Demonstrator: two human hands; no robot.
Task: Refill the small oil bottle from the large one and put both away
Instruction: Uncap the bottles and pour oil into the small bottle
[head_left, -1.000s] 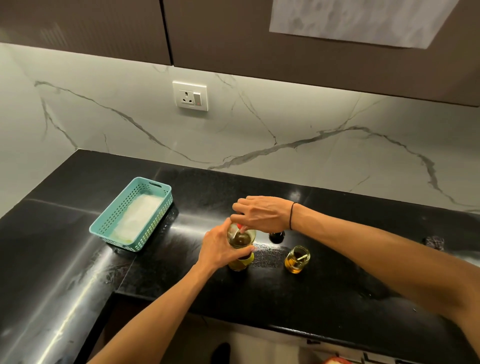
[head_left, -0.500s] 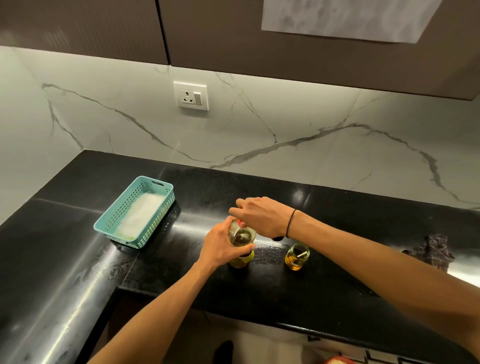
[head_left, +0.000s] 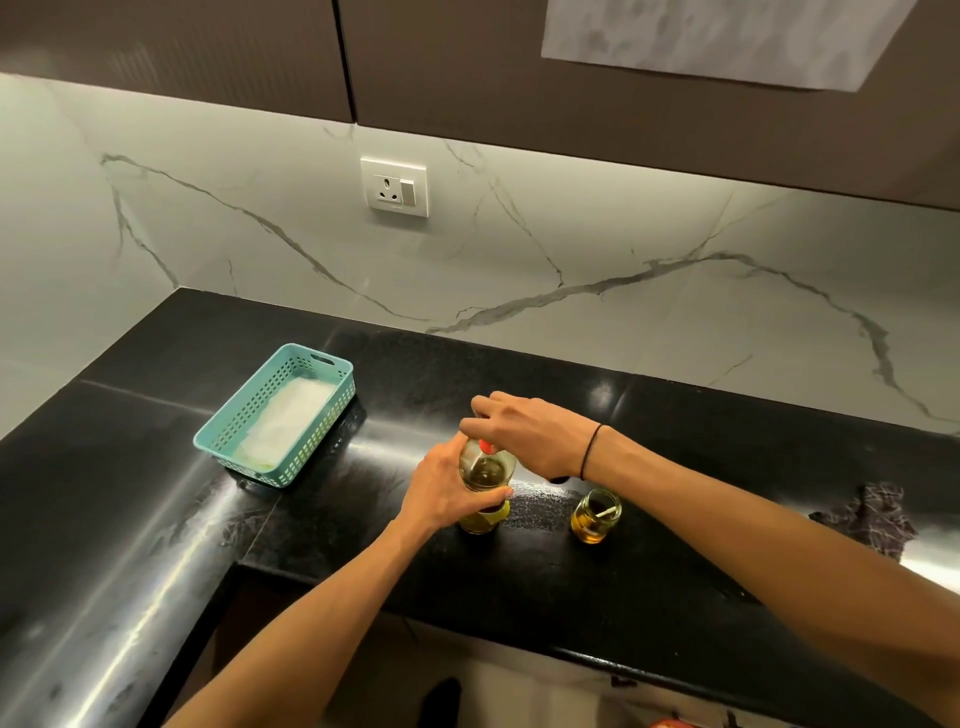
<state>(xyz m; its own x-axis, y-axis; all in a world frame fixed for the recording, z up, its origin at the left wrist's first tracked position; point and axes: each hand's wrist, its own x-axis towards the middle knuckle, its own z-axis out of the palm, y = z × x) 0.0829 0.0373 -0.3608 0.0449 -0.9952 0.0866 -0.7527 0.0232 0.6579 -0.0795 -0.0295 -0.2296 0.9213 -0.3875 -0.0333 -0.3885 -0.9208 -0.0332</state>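
We grip the large oil bottle (head_left: 485, 475) round its body with our left hand (head_left: 447, 491) while our right hand (head_left: 524, 434) pinches its red cap (head_left: 487, 446). The small oil bottle (head_left: 596, 515) stands uncapped just right of it, and the teal basket (head_left: 275, 415) sits well to its left

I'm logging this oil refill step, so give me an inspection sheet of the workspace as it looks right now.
Surface: black countertop, glossy, with glare.
Job's things: large oil bottle upright; small oil jar open, standing apart to its right.
Clutter: teal basket with a white liner; dark crumpled cloth at far right.
Hands: left hand grips the bottle's body; right hand grips its red cap.
Cables: nothing seen.
Surroundings: marble backsplash, wall socket, dark cabinets above.
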